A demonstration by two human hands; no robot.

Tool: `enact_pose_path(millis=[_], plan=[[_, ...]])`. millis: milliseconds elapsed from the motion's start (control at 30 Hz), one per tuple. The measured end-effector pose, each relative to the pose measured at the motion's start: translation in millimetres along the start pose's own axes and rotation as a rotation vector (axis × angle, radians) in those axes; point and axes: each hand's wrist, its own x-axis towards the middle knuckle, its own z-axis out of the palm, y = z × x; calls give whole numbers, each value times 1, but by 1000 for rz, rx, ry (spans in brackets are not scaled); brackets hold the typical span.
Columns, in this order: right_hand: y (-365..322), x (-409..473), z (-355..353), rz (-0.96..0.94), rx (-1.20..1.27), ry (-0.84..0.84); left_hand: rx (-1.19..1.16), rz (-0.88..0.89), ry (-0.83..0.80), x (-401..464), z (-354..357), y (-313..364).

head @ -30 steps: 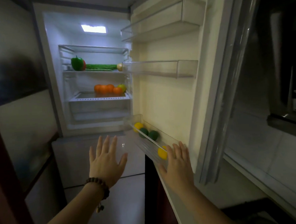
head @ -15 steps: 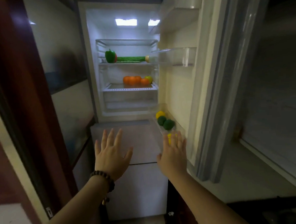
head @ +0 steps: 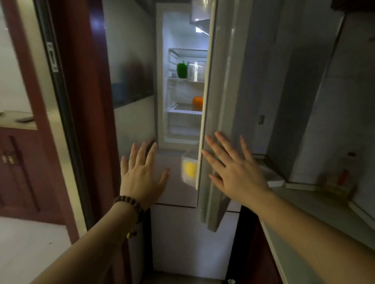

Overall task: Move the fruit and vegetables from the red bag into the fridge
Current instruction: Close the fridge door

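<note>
The fridge (head: pixel 187 239) stands at centre frame, its lit upper compartment open to view. The fridge door (head: pixel 219 96) is swung most of the way toward closed and runs down the middle of the frame, hiding the right part of the shelves. It appears rigid, fairly heavy and smooth-faced; a flat push on the outer panel near the free edge should serve better than any grasp.

Produce is inside. A green pepper (head: pixel 182 70) sits on an upper shelf at centre; below it an orange (head: pixel 198 102) shows partly past the door edge. A yellow fruit (head: pixel 190 169) lies in the clear door bin (head: pixel 188 161), lower centre. These look light and firm, liable to roll in the bin if the door shuts hard. No red bag is in view.

The right hand (head: pixel 236 172) lies flat on the door's outer face, lower centre right, fingers straight and spread, holding nothing. The left hand (head: pixel 141 179), wearing a beaded bracelet (head: pixel 129 204), hovers splayed and empty before the lower fridge front, touching nothing visible.
</note>
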Motion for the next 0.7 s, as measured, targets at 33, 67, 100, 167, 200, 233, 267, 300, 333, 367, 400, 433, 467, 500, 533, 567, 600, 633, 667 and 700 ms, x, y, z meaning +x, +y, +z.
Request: enact_pose_path(millis=[33, 67, 100, 167, 200, 233, 267, 300, 333, 367, 400, 433, 467, 500, 533, 567, 600, 633, 667, 700], plan=[[-3, 10, 7, -49, 1, -15, 14, -6, 2, -1, 0, -2], [-8, 21, 13, -88, 6, -29, 28, -12, 5, -3, -1, -3], [-13, 33, 18, -120, 10, -42, 42, -14, 8, -4, 0, -5], [-23, 57, 28, -193, 1, -67, 63, -12, 17, -4, 2, -9], [-27, 68, 34, -237, -14, -79, 70, -12, 24, -2, 4, -12], [-32, 80, 40, -278, -36, -91, 78, -14, 27, 1, 6, -16], [-36, 91, 48, -311, -52, -99, 86, -18, 23, 6, 10, -21], [-41, 104, 55, -332, -61, -103, 93, -24, 19, 11, 13, -26], [-47, 117, 62, -342, -61, -101, 98, -28, 17, 16, 17, -32], [-54, 130, 70, -346, -57, -93, 103, -29, 18, 22, 21, -38], [-62, 145, 79, -347, -50, -84, 111, -25, 21, 29, 25, -43], [-69, 159, 89, -347, -40, -78, 121, -15, 27, 36, 31, -50], [-77, 173, 100, -345, -24, -73, 131, -3, 34, 44, 36, -56], [-84, 186, 110, -338, -8, -66, 140, 6, 37, 53, 43, -62], [-90, 198, 122, -328, 10, -61, 146, 10, 35, 62, 50, -69], [-96, 210, 135, -319, 21, -62, 148, 9, 30, 72, 57, -76], [-101, 221, 148, -312, 25, -62, 147, 9, 27, 81, 65, -84], [-105, 232, 161, -305, 26, -54, 151, 12, 28, 91, 72, -90], [-108, 243, 174, -300, 30, -40, 158, 16, 29, 101, 79, -97], [-111, 254, 187, -303, 25, -41, 166, 19, 28, 109, 86, -103]])
